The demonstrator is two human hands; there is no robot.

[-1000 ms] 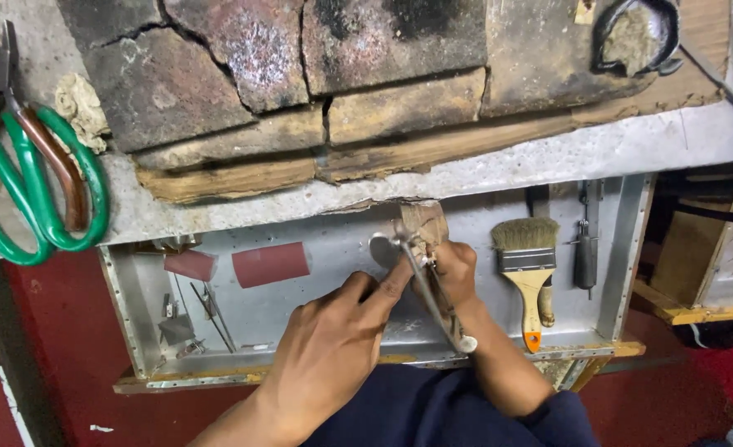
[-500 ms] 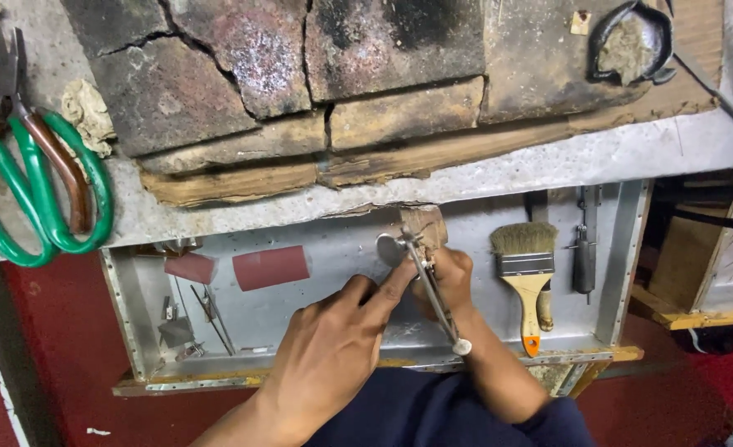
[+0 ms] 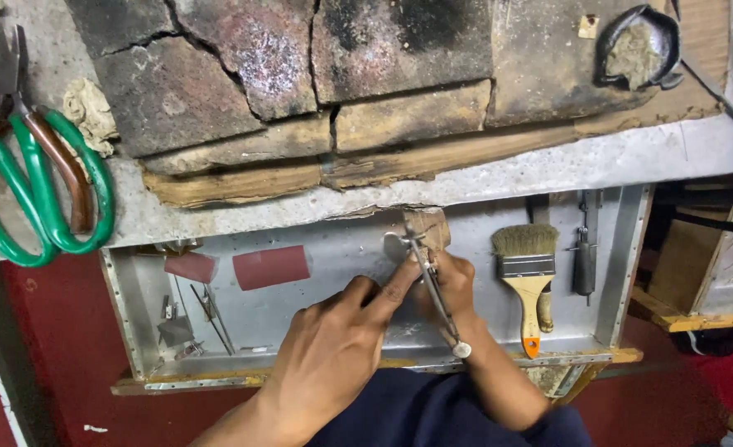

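A metal tray [image 3: 615, 273] sits under the worktop's front edge. At the tray's centre, the right hand [image 3: 453, 285] grips a slim metal tool [image 3: 434, 290]; the left hand [image 3: 333, 348] pinches a small metal piece [image 3: 394, 247] against the wooden peg [image 3: 428, 228].

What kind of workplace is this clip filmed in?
Probably a small metalworking or jeweller's bench: scorched bricks, green-handled shears, and a metal tray holding a brush under the hands.
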